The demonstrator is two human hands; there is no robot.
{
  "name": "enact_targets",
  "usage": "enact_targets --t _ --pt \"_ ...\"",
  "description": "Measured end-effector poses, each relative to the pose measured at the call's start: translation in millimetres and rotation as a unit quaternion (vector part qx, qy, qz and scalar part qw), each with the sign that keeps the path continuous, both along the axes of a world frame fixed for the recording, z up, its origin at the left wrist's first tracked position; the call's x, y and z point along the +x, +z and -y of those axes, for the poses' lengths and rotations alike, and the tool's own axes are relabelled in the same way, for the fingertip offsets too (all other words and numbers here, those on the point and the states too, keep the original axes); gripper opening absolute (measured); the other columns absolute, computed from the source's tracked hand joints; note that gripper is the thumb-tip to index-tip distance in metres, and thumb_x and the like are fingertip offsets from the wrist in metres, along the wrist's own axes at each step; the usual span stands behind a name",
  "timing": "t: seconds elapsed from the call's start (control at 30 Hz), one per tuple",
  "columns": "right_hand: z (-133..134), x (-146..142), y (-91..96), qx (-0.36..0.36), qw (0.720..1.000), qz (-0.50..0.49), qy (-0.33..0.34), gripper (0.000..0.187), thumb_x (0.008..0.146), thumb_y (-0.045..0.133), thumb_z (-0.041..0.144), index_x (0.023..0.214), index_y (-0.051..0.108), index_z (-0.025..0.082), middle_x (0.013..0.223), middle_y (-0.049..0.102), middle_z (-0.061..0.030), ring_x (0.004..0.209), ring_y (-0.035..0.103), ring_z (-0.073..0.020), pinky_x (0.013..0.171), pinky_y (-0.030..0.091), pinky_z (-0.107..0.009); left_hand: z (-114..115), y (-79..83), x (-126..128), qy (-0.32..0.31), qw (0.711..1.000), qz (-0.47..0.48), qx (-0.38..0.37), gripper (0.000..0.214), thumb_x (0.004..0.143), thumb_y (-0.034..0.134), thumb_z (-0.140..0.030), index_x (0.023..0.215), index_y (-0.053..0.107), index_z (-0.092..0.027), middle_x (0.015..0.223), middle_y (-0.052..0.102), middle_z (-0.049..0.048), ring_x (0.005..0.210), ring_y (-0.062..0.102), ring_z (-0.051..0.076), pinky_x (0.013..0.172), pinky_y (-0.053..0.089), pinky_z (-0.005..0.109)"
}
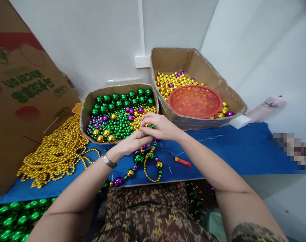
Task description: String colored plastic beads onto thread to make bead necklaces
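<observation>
My left hand [135, 140] and my right hand [158, 126] meet over the front edge of a cardboard box [85, 111] filled with green, gold and purple beads. Both hands are closed in a pinch on a bead strand [146, 161]. That strand hangs down onto the blue table cover, with large green, gold and purple balls and a loop of small gold beads. A small green bead shows at my right fingertips. A watch sits on my left wrist.
A second cardboard box [233, 97] at the back right holds gold beads and an orange plastic basket [194, 101]. A heap of gold bead strands [54, 151] lies on the left. A red lighter [182, 162] rests on the blue cover [243, 148]. Green beads [13, 218] lie at lower left.
</observation>
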State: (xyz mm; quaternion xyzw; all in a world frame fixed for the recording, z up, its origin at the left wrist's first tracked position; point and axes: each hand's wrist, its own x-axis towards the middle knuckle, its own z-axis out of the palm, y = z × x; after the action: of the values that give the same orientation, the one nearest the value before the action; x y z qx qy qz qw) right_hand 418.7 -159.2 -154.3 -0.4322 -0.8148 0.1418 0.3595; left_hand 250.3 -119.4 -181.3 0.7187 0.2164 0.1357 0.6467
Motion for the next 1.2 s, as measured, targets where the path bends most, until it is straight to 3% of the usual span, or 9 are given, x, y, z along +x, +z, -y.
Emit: enact_targets --t 0.13,0.3,0.5,0.6,0.67,0.8,0.93,1.07,1.2 --pt "-1 0 -7.8 -0.01 0.997 0.019 -0.07 0.019 0.095 0.049 0.028 0.096 0.066 0.019 0.096 0.066 -0.005 0.091 0.059 -0.0167 0.082 0.045 -0.031 1 -4.8 -1 0.051 0.991 0.013 -0.125 0.033 0.084 0.058 -0.048 0.076 0.06 -0.016 0.056 0.044 -0.0019 0.041 0.024 0.004 0.038 0.011 0.021" --pt "27 5 -33.8 0.04 0.997 -0.003 -0.073 0.032 0.093 0.053 0.043 0.114 0.061 0.02 0.102 0.067 -0.0071 0.092 0.059 -0.0189 0.081 0.045 -0.033 1 -6.7 -3 0.101 0.977 0.03 -0.185 0.032 0.079 0.066 -0.046 0.074 0.061 -0.015 0.055 0.042 -0.0029 0.042 0.025 0.003 0.039 0.011 0.019" --pt "39 -1 -52.5 0.066 0.98 0.073 -0.172 0.031 0.098 0.044 0.038 0.082 0.065 0.021 0.077 0.063 -0.0069 0.075 0.053 -0.0189 0.071 0.038 -0.033 2 -4.5 -1 0.103 0.975 0.048 -0.193 0.031 0.079 0.067 -0.042 0.072 0.064 -0.012 0.059 0.05 0.0002 0.044 0.029 0.003 0.038 0.017 0.017" --pt "46 5 -49.1 0.083 0.975 0.041 -0.201 0.029 0.097 0.043 0.036 0.081 0.062 0.02 0.078 0.062 -0.0072 0.075 0.052 -0.0185 0.072 0.038 -0.032 0 -2.3 -6 0.106 0.984 0.052 -0.131 0.028 0.08 0.067 -0.04 0.084 0.071 -0.013 0.066 0.059 0.0036 0.049 0.042 0.005 0.042 0.032 0.017" --pt "54 10 -44.7 0.072 0.981 0.021 -0.18 0.027 0.098 0.041 0.032 0.085 0.061 0.019 0.081 0.062 -0.0069 0.076 0.054 -0.0174 0.071 0.04 -0.031 -2 -1.0 -10 0.106 0.99 0.043 -0.079 0.025 0.079 0.068 -0.036 0.089 0.074 -0.014 0.07 0.064 0.0048 0.054 0.051 0.007 0.048 0.042 0.019" --pt "66 12 -40.9 -0.046 0.997 -0.032 -0.052 0.02 0.096 0.045 0.03 0.088 0.06 0.02 0.081 0.062 -0.0028 0.072 0.056 -0.0141 0.068 0.043 -0.028 -4 2.9 -16 0.099 0.994 0.026 0.023 0.021 0.075 0.072 -0.03 0.092 0.075 -0.017 0.071 0.069 0.0045 0.055 0.058 0.01 0.054 0.05 0.023" --pt "59 -3 -53.0 -0.146 0.967 -0.177 -0.114 0.021 0.098 0.04 0.03 0.108 0.056 0.021 0.068 0.06 0.0029 0.059 0.057 -0.0102 0.061 0.045 -0.024 -1 10.1 -15 0.073 0.986 0.05 0.143 0.024 0.081 0.066 -0.026 0.102 0.073 -0.018 0.086 0.074 0.0076 0.069 0.066 0.014 0.065 0.055 0.027" --pt "47 -18 -63.5 -0.226 0.928 -0.291 -0.059 0.02 0.096 0.042 0.031 0.11 0.051 0.02 0.076 0.062 0.0031 0.05 0.056 -0.0059 0.048 0.043 -0.018 1 11.7 -17 0.043 0.949 0.061 0.306 0.031 0.09 0.055 -0.022 0.118 0.065 -0.021 0.103 0.071 0.009 0.09 0.066 0.016 0.08 0.054 0.031" --pt "42 -22 -59.4 -0.266 0.892 -0.364 -0.046 0.017 0.092 0.047 0.034 0.095 0.052 0.018 0.071 0.059 0.0044 0.045 0.053 -0.0041 0.04 0.039 -0.015 0 3.8 -21 0.048 0.863 0.054 0.5 0.034 0.092 0.047 -0.015 0.121 0.063 -0.021 0.088 0.069 0.0071 0.078 0.061 0.015 0.07 0.05 0.027"
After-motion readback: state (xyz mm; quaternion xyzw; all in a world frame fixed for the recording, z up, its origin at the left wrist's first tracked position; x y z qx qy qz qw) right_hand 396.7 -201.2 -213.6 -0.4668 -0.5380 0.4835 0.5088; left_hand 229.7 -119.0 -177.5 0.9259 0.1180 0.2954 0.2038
